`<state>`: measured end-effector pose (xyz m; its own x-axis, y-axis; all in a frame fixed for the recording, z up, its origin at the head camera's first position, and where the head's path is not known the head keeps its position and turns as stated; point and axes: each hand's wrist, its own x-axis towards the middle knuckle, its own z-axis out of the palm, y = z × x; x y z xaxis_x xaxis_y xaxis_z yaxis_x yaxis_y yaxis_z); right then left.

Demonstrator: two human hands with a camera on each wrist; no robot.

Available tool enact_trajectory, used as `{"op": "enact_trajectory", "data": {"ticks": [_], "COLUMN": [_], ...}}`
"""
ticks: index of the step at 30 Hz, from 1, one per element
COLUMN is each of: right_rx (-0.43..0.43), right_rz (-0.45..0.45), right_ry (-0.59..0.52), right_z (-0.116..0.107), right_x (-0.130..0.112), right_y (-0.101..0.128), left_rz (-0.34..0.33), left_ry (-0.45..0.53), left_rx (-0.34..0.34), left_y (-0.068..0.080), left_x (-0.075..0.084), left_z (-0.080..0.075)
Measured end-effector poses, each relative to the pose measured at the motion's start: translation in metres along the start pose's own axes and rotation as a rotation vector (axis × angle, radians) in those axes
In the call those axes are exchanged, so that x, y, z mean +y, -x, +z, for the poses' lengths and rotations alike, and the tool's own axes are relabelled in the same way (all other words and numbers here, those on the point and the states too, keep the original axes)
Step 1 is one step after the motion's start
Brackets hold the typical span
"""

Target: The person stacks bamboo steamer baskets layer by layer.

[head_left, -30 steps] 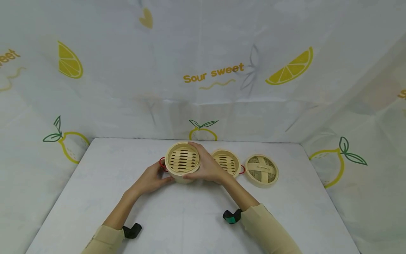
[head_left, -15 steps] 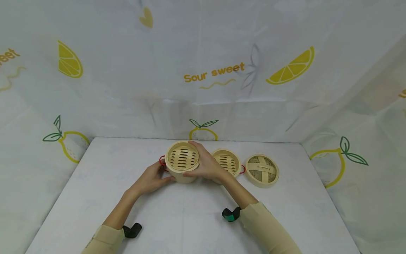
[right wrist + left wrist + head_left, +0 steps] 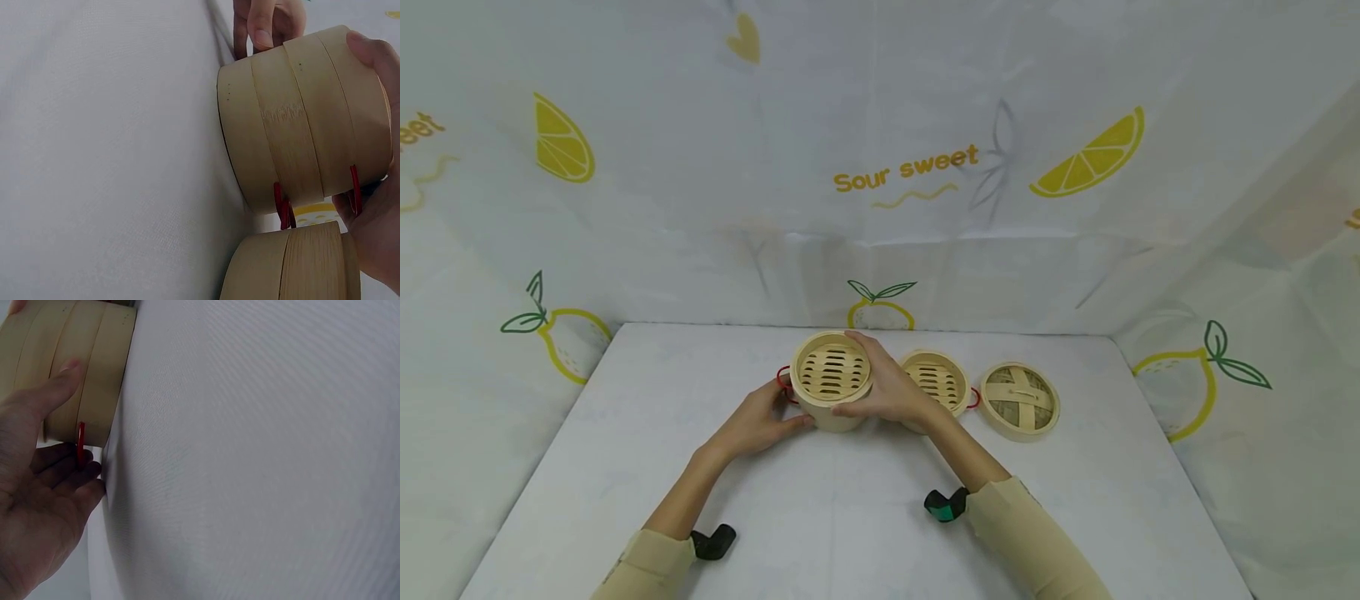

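Note:
Two bamboo steamer baskets are stacked on the white table. My right hand (image 3: pixel 887 387) grips the upper basket (image 3: pixel 832 373) by its right side, with the thumb on the near wall and fingers round the far side. Lower down, my left hand (image 3: pixel 762 425) holds the lower basket (image 3: pixel 240 122) from the left. In the left wrist view, the left thumb presses the wall (image 3: pixel 103 381) and the fingers curl by a red handle (image 3: pixel 80 440). The upper tier sits slightly offset on the lower one in the right wrist view.
Just right of the stack stands another slatted steamer basket (image 3: pixel 936 379) with a red handle (image 3: pixel 974 398), partly hidden by my right hand. Beyond it lies a round woven bamboo lid (image 3: pixel 1019 402). A lemon-print cloth (image 3: pixel 880 250) rises behind the table.
The upper basket has shifted and tilted very slightly under my right hand since the earliest frame. My left hand, the other basket and the lid keep their places.

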<state>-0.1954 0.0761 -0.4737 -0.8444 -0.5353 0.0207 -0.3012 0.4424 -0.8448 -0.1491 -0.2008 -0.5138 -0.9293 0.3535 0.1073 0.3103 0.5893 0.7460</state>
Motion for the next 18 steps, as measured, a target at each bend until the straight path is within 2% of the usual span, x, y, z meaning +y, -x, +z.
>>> {"op": "enact_trajectory", "data": {"ticks": [9,18], "right_rx": [-0.014,-0.01], "right_rz": [-0.03,0.008], "right_ry": [0.062,0.053], "right_z": [-0.003,-0.0034], "right_x": [0.0009,-0.0008], "right_y": [-0.0014,0.0041], "left_rz": [-0.023,-0.018], "left_ry": [-0.021,-0.017], "left_rx": [-0.01,-0.013], "left_y": [-0.0019,-0.0014], "left_x": [-0.0012,-0.0015], "left_z": [-0.0003,-0.0003]}}
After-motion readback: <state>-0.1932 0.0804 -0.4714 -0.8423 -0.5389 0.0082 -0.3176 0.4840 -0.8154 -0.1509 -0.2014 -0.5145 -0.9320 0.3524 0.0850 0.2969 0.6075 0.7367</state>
